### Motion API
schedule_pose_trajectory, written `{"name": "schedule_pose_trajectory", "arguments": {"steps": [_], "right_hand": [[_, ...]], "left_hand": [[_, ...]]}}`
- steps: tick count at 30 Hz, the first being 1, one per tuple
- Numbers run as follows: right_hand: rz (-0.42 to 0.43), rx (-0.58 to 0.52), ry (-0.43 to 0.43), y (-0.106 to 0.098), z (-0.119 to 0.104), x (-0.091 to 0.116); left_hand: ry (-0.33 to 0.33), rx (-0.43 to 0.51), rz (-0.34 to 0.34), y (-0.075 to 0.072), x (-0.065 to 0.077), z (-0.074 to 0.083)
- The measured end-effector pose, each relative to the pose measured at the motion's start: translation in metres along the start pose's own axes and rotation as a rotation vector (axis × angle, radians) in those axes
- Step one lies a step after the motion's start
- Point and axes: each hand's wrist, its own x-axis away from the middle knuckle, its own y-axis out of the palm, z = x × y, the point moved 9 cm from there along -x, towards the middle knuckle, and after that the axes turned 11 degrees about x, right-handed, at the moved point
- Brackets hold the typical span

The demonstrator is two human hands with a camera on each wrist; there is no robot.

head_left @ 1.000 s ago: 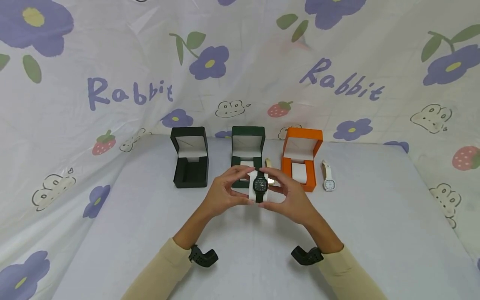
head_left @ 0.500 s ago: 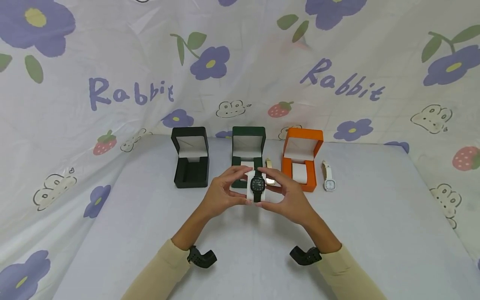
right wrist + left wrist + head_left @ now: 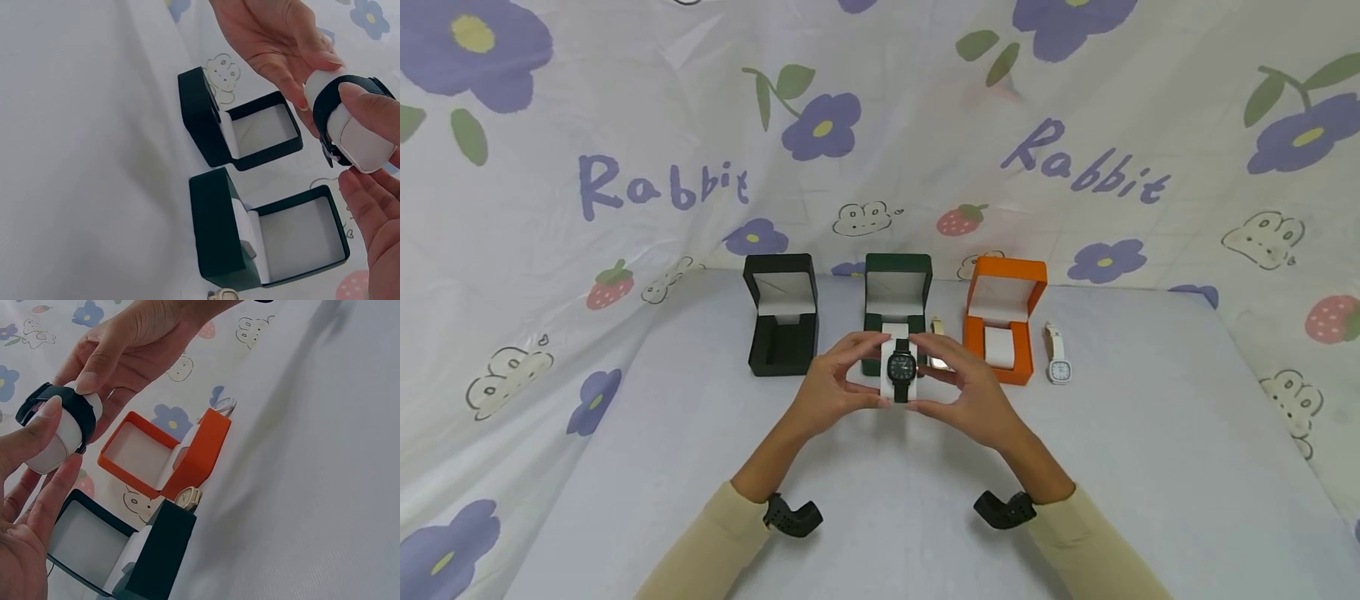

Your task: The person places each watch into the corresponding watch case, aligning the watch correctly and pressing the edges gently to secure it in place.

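Observation:
Both hands hold a black-strapped watch (image 3: 901, 367), which is wrapped around a white watch cushion (image 3: 887, 390), above the table in front of the green box. The left hand (image 3: 838, 385) pinches the cushion's left side between thumb and fingers. On the opposite side, the right hand (image 3: 970, 390) grips it the same way. In the left wrist view the strap (image 3: 81, 415) circles the cushion, and a thumb presses on each end. The buckle (image 3: 336, 153) shows at the underside in the right wrist view.
Three boxes stand with lids raised: black (image 3: 782, 346), green (image 3: 898, 263) and orange (image 3: 1021, 367). White cushions sit in the green and orange ones. A gold watch (image 3: 937, 327) lies between these two, partly hidden by the right hand. Right of the orange box lies a white watch (image 3: 1058, 360).
Both hands have shifted a little to the left, carrying the watch and cushion with them. The boxes and the other watches have stayed in place.

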Motion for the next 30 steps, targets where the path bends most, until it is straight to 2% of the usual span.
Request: {"name": "schedule_pose_trajectory", "arguments": {"steps": [6, 17, 24, 30], "right_hand": [[0.002, -0.028, -0.036, 0.011, 0.024, -0.004], [-0.024, 0.012, -0.044, 0.017, 0.020, -0.011], [-0.036, 0.013, -0.058, 0.021, -0.004, -0.023], [-0.071, 0.003, -0.061, 0.039, 0.015, -0.034]], "left_hand": [[0.020, -0.014, 0.000, -0.006, 0.003, 0.001], [0.015, -0.045, -0.015, -0.014, 0.005, 0.007], [0.014, -0.071, 0.009, -0.030, 0.006, 0.007], [-0.024, -0.074, 0.044, -0.046, 0.014, 0.005]]}}
